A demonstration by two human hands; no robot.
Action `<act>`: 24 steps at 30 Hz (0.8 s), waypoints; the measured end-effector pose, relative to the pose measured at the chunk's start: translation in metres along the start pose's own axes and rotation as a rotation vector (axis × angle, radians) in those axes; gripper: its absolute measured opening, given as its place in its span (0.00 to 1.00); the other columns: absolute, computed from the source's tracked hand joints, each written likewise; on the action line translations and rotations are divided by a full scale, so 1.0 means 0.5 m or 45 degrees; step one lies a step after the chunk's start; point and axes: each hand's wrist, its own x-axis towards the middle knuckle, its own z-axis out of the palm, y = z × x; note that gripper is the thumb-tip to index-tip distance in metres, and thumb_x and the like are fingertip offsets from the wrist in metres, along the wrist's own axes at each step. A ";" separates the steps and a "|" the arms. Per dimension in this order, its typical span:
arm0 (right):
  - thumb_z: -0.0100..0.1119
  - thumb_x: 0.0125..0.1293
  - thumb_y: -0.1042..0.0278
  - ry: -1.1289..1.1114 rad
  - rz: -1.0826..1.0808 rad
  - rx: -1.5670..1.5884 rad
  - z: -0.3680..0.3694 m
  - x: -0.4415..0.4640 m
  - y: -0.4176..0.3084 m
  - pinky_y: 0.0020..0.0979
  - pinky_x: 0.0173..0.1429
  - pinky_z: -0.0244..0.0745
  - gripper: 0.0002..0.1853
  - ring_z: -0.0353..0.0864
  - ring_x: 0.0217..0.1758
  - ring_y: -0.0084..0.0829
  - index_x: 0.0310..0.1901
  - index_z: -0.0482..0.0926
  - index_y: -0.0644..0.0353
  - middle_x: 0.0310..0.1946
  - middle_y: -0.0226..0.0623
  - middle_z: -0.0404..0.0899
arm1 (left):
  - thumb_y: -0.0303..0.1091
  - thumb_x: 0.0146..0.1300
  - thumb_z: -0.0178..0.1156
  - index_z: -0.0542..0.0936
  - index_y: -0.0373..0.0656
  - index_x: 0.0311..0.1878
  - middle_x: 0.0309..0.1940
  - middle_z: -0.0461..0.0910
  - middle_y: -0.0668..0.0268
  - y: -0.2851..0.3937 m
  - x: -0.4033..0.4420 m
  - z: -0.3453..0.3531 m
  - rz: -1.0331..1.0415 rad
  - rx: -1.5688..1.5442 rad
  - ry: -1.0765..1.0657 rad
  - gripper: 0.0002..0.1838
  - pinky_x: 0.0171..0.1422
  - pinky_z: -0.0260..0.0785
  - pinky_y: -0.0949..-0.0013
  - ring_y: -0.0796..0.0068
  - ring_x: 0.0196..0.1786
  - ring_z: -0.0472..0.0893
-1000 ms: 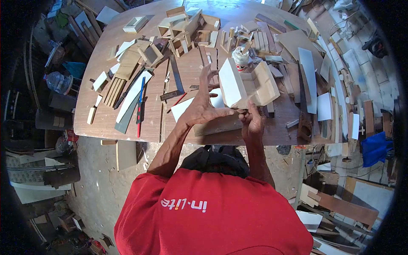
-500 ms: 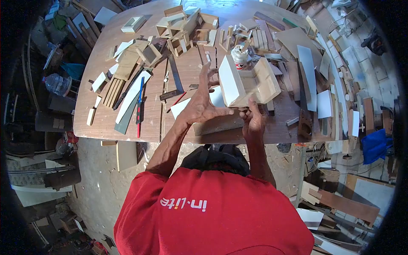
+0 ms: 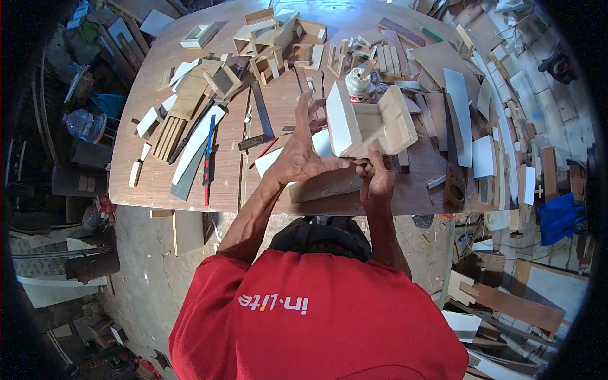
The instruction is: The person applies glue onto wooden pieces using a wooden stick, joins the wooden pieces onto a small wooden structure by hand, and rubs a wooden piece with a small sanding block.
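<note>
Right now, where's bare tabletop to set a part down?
Tabletop between the red-and-blue tool and red stick, this side of the metal square. Second patch: near-left corner, between the small block and grey strip. Crowded: right side, packed with boards; far middle, cluttered with wooden boxes.

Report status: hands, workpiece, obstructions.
Right hand gripping wooden assembly by near edge; left hand spread beside its white panel. White jar just beyond, possibly obstructing.

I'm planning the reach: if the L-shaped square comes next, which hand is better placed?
Probably the left hand: it is nearer the L-shaped square and spread open, while the right hand seems to hold the wooden box.
</note>
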 end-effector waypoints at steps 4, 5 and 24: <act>0.57 0.68 0.66 -0.017 0.027 -0.009 0.001 -0.001 -0.004 0.18 0.26 0.70 0.12 0.80 0.30 0.20 0.50 0.75 0.59 0.35 0.31 0.81 | 0.49 0.34 0.81 0.27 0.47 0.73 0.70 0.50 0.41 0.000 0.004 0.000 0.036 0.028 0.009 0.77 0.71 0.57 0.45 0.44 0.69 0.61; 0.57 0.68 0.66 -0.018 0.026 -0.010 0.001 -0.002 -0.006 0.18 0.26 0.70 0.12 0.80 0.30 0.20 0.50 0.75 0.59 0.35 0.31 0.81 | 0.50 0.34 0.81 0.27 0.47 0.73 0.70 0.50 0.41 0.000 0.005 0.001 0.068 -0.004 0.020 0.77 0.71 0.57 0.45 0.43 0.69 0.62; 0.66 0.61 0.62 -0.004 0.019 0.013 0.005 -0.005 -0.003 0.20 0.32 0.72 0.14 0.77 0.31 0.20 0.44 0.78 0.60 0.31 0.27 0.78 | 0.47 0.35 0.81 0.27 0.47 0.73 0.70 0.49 0.39 -0.015 0.006 -0.009 -0.027 0.066 -0.011 0.76 0.71 0.59 0.46 0.43 0.69 0.64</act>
